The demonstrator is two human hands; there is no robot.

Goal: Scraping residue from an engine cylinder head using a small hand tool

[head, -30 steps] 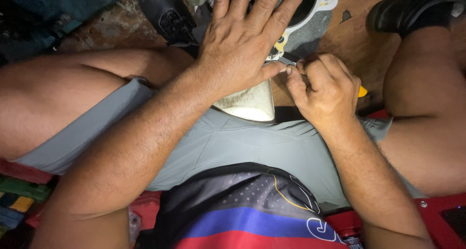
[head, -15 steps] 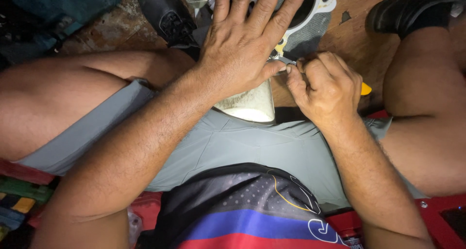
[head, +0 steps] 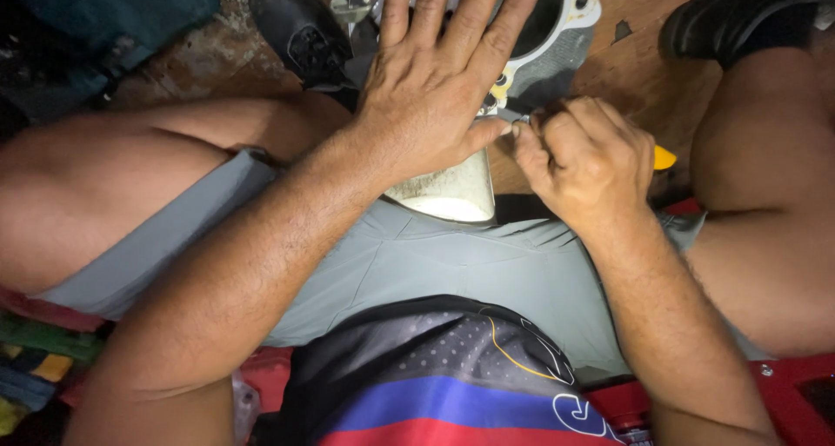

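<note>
Left hand (head: 435, 98) lies flat, fingers spread, on the grey cast-metal cylinder block (head: 557, 28); at its four o'clock, right hand (head: 587, 159) grips a yellow-handled tool (head: 663, 158) — working tip hidden — progress unclear.

workshop | engine cylinder (head: 557, 28) on stained wooden floor (head: 644, 54) (grimy)

Grey metal engine cylinder (head: 557, 28) with round bore lies under spread fingers (head: 452, 28); yellow-handled tool (head: 663, 157) inside curled fingers (head: 557, 141)
</note>
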